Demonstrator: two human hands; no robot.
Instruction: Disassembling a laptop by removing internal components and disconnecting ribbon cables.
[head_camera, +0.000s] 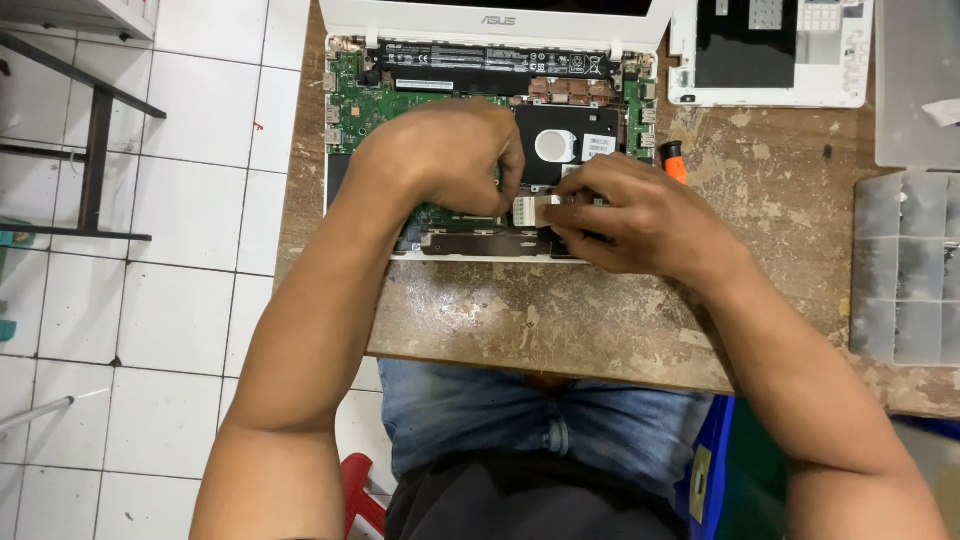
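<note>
Opened white laptop (480, 150) on worn desk (780, 190), board exposed. Both hands over its front edge. L hand (440, 160) and R hand (640, 215): fingertips pinched shut on small white ribbon connector (530, 210) between them. Orange-handled screwdriver (676, 160) just behind R hand. Clear parts tray (905, 265) at right.

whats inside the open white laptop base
Inside the open white laptop base: a green circuit board, a black drive and a flat white ribbon cable pinched between left hand and right hand. The hands cover the middle.
</note>
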